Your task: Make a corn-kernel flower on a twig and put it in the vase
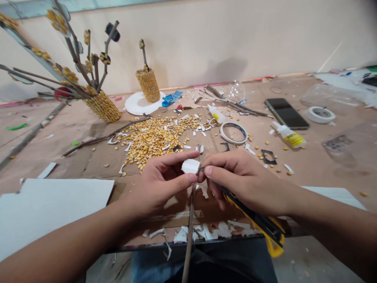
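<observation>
While loose corn kernels (153, 141) spread out ahead, you pinch a small white piece (190, 166) between the thumb and fingers of your left hand (165, 177) and grip a utility knife (259, 220) in your right hand (238, 177), apparently trimming. The next cut seems to call for a steady hold and fingertips kept clear. The piece sits between your hands, just beside the knife's front end; whether they touch cannot be told.
</observation>
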Action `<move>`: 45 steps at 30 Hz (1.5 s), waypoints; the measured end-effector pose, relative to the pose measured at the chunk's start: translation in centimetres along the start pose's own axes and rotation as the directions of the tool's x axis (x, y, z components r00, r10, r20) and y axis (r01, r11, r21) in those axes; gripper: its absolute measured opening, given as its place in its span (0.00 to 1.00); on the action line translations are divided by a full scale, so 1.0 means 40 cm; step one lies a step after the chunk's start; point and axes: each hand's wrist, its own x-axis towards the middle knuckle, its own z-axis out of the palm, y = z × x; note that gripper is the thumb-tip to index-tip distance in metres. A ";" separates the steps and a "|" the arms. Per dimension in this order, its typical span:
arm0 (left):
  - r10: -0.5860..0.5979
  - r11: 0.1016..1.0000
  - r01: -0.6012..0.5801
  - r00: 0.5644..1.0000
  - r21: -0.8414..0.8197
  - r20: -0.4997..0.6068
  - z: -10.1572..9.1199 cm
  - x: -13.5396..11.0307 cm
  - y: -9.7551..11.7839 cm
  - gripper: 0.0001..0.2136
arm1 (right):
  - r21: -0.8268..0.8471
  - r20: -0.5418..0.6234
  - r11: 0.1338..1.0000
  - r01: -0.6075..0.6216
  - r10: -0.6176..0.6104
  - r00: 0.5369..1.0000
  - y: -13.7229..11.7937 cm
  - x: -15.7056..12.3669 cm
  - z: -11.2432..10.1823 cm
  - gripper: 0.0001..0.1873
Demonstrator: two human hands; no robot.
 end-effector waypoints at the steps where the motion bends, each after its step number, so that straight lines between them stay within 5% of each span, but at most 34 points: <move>1: -0.002 1.000 0.002 1.000 -0.001 0.002 -0.001 0.000 -0.001 0.16 | -0.005 0.001 1.000 -0.003 0.003 1.000 0.001 -0.001 0.000 0.15; 20: -0.008 0.994 0.009 1.000 0.113 -0.014 -0.009 -0.002 -0.006 0.16 | -0.006 0.004 0.999 -0.038 0.038 0.999 0.000 0.003 -0.002 0.15; 45: -0.010 0.998 0.012 0.999 0.055 -0.053 -0.004 0.002 -0.009 0.16 | 0.012 0.003 0.999 -0.045 0.045 0.999 -0.003 0.000 -0.002 0.14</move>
